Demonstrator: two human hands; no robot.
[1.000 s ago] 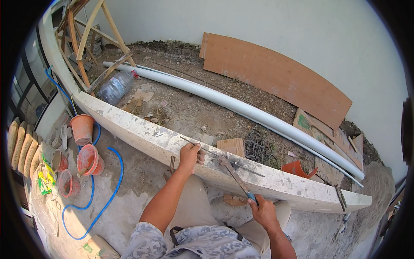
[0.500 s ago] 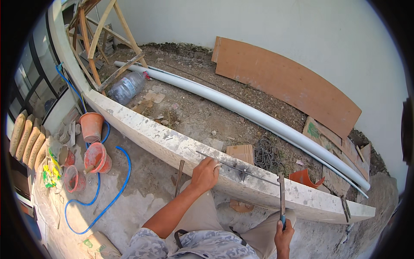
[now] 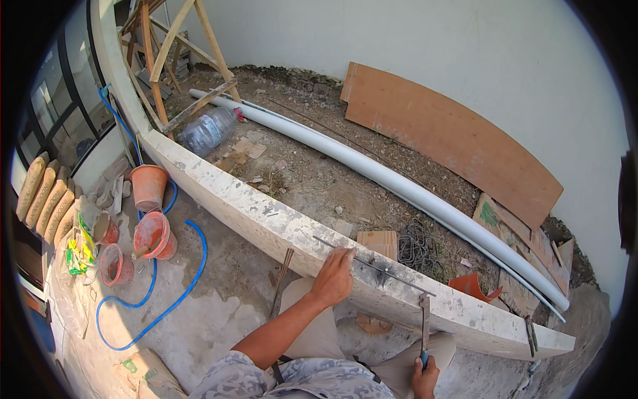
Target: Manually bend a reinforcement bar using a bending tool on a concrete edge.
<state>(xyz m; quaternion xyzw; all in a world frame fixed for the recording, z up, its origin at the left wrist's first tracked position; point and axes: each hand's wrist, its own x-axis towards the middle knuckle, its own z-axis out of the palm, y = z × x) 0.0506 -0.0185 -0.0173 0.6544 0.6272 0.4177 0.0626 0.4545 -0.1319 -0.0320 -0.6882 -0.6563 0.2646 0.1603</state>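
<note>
A thin steel rod (image 3: 415,286) lies along the top of a speckled white concrete ledge (image 3: 252,211), across small metal pins (image 3: 384,271) on a dark patch. My left hand (image 3: 331,279) is closed on the rod left of the pins. My right hand (image 3: 423,378) grips the blue handle of a long metal bar tool (image 3: 425,322), whose notched head is at the rod's right end. A few thin rods (image 3: 284,265) lean against the ledge's near face, left of my left hand. A pair of short metal pieces (image 3: 530,330) hangs over the ledge's right end.
Orange buckets (image 3: 149,187), a blue hose (image 3: 198,256) and sacks (image 3: 36,189) sit on the left. Beyond the ledge are white pipes (image 3: 392,178), a plastic jug (image 3: 206,130), wire stirrups (image 3: 419,246) and a plywood board (image 3: 452,146). A timber frame (image 3: 156,60) stands at back left.
My left hand has moved right with the rod. My right hand and the tool have swung right and down, the bar now nearly upright in the picture at the rod's right end.
</note>
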